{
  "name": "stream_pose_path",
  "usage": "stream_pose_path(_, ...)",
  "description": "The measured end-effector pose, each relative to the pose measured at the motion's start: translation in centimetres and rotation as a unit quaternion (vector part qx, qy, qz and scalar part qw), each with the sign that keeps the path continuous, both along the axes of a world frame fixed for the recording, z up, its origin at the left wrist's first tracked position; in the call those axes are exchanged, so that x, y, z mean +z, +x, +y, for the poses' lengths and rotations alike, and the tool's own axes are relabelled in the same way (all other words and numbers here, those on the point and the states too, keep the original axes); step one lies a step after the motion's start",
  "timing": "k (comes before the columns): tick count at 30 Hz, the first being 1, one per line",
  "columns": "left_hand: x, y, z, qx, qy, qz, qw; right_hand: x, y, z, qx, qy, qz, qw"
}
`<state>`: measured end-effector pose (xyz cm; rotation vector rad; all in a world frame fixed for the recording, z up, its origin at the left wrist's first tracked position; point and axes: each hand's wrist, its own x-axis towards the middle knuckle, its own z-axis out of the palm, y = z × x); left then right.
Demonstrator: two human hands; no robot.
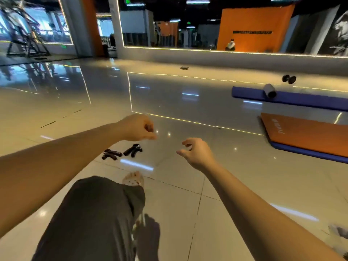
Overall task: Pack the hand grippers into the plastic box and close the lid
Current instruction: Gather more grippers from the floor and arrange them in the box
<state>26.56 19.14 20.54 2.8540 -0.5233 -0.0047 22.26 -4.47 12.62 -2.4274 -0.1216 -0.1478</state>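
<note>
Two black hand grippers lie on the glossy tiled floor, one (111,154) to the left and one (133,149) just right of it. My left hand (138,127) hovers above them with its fingers loosely curled and nothing in it. Off to the right, my right hand (197,152) hangs in the air, fingers loosely bent and empty. No plastic box is visible in the head view.
My knee in dark trousers (98,213) and a sandalled foot (132,178) are below the grippers. An orange mat (305,134) on a blue mat lies at right. Farther back are a blue mat (293,98), a grey roller (269,90) and a dumbbell (289,79). A mirror wall (207,55) runs behind.
</note>
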Motion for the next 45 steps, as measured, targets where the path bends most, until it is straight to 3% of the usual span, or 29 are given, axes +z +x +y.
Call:
stream_pose_path(10,-6.0,8.6,21.5,0.188,-0.011,0.005,0.982,-2.8,16.0,18.9,0.118,-0.022,0.061,0.991)
stream_pose_path(20,-17.7,21.9,30.0,0.271,-0.028,0.109,0.956,-13.8,32.1,27.0,0.132,-0.067,0.126,0.981)
stream_pose_path(30,-31.5,35.3,34.0,0.254,-0.005,0.178,0.951,-26.3,46.5,32.5,0.130,-0.147,0.209,0.958)
stream_pose_path(37,-40.3,41.1,35.7,0.194,0.054,0.173,0.964,-34.0,53.4,34.7,0.040,-0.183,0.238,0.953)
stream_pose_path(42,-44.6,42.9,37.1,0.128,0.102,0.169,0.972,-36.9,54.7,36.1,0.094,-0.183,0.212,0.955)
stream_pose_path(45,-45.8,43.5,36.4,0.167,0.092,0.138,0.972,-37.5,55.4,35.5,0.139,-0.204,0.186,0.951)
